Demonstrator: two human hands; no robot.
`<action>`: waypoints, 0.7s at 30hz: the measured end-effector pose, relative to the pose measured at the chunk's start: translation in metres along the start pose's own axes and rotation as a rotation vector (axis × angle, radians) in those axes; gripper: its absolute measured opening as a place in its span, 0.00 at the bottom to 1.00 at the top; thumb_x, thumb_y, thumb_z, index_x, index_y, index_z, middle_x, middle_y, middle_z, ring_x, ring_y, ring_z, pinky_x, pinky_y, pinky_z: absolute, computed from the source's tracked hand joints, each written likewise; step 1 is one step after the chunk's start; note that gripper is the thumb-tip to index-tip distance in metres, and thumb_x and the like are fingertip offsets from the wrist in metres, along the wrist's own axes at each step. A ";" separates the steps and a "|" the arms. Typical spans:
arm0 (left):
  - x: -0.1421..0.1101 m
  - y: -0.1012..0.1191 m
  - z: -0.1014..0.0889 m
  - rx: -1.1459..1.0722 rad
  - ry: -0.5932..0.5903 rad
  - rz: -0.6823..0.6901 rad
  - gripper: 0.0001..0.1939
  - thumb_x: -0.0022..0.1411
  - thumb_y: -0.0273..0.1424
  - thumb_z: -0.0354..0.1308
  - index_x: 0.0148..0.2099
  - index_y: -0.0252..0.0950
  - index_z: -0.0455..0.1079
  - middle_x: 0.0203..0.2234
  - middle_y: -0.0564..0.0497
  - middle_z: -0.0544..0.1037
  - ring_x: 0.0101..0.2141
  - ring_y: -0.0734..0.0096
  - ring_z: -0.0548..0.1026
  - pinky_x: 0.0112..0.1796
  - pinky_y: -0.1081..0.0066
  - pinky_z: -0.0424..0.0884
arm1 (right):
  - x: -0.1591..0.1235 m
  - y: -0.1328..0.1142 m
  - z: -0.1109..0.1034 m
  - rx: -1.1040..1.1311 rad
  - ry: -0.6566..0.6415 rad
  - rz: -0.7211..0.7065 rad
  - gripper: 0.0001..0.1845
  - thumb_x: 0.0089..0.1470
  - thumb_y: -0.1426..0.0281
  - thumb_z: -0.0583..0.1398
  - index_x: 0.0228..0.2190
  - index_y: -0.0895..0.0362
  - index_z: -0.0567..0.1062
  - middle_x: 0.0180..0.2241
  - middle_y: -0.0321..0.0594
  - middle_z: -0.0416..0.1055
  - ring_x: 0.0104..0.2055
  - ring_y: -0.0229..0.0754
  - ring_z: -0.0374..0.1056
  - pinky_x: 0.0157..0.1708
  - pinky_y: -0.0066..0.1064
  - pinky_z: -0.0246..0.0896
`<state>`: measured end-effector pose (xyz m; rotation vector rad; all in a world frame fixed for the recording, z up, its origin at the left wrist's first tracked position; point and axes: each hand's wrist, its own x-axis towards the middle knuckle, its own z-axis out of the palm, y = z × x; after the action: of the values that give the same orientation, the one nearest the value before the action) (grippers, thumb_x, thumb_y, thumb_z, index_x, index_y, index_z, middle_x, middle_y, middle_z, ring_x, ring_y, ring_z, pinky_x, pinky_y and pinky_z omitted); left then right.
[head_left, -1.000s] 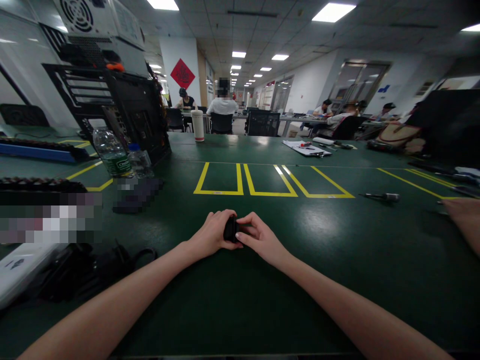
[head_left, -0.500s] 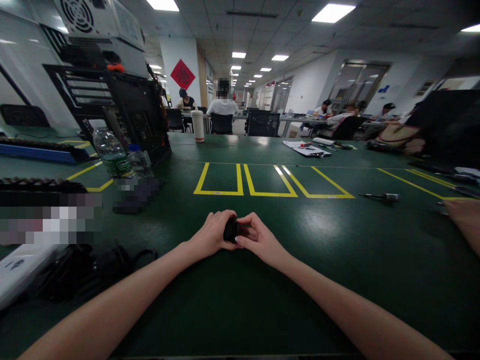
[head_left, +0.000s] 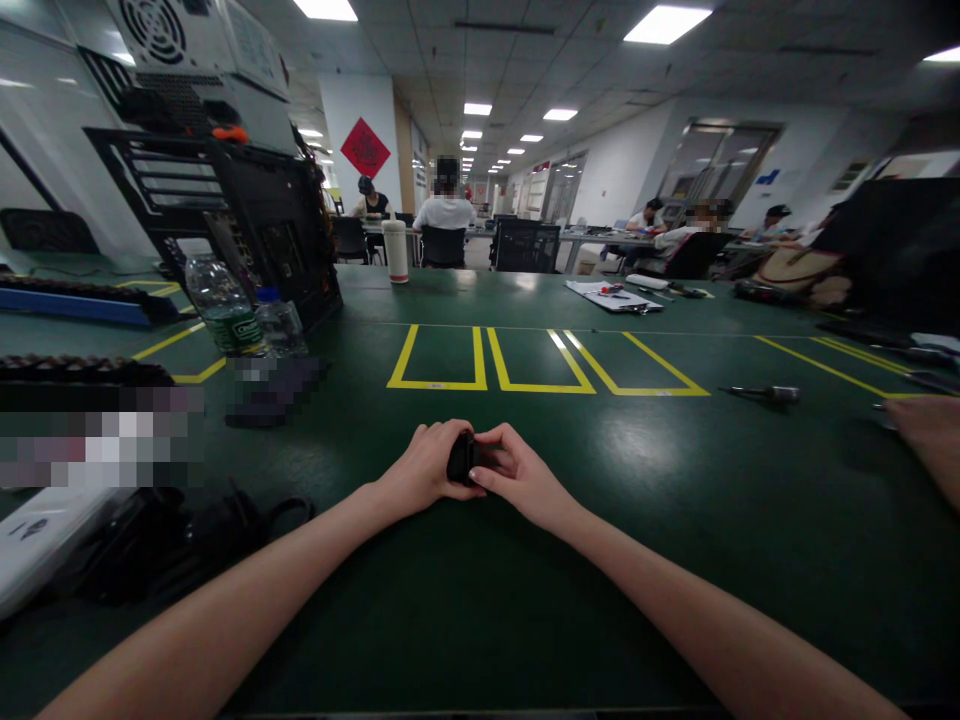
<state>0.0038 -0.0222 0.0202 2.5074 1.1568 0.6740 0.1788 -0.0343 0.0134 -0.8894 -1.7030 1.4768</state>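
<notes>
Black object [head_left: 461, 459] between both hands, left hand [head_left: 429, 466] and right hand [head_left: 517, 474] pinching it

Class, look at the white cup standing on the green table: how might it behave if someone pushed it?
The white cup would probably tip if pushed near its top, being tall and narrow. On its side it could roll, since its wall looks round. Its weight is uncertain: the opaque wall hides any contents.

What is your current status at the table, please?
Left hand: gripping small black object. Right hand: fingers at its side. Object: between both hands, over green tabletop. Nothing seen between hands and object.
</notes>
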 end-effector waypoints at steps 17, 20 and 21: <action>0.001 -0.005 0.005 0.036 0.021 0.014 0.29 0.44 0.40 0.61 0.46 0.36 0.54 0.38 0.48 0.67 0.37 0.62 0.66 0.37 0.65 0.60 | 0.001 0.002 0.001 0.015 0.014 -0.017 0.14 0.47 0.72 0.57 0.37 0.55 0.61 0.41 0.37 0.63 0.45 0.40 0.63 0.45 0.39 0.61; 0.001 -0.003 0.003 0.030 0.011 0.011 0.28 0.46 0.40 0.60 0.47 0.36 0.54 0.38 0.47 0.67 0.37 0.62 0.66 0.37 0.65 0.60 | -0.001 0.001 0.003 0.017 0.034 -0.035 0.12 0.48 0.72 0.56 0.36 0.54 0.61 0.40 0.37 0.63 0.44 0.41 0.64 0.43 0.38 0.62; 0.000 -0.002 0.002 0.025 0.009 0.010 0.28 0.46 0.40 0.60 0.47 0.36 0.54 0.38 0.47 0.67 0.37 0.62 0.66 0.37 0.65 0.60 | -0.001 0.001 0.003 0.010 0.043 -0.037 0.11 0.49 0.71 0.56 0.36 0.54 0.61 0.40 0.37 0.63 0.44 0.41 0.64 0.42 0.38 0.63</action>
<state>0.0039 -0.0208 0.0179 2.5351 1.1642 0.6777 0.1767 -0.0370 0.0120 -0.8730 -1.6710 1.4310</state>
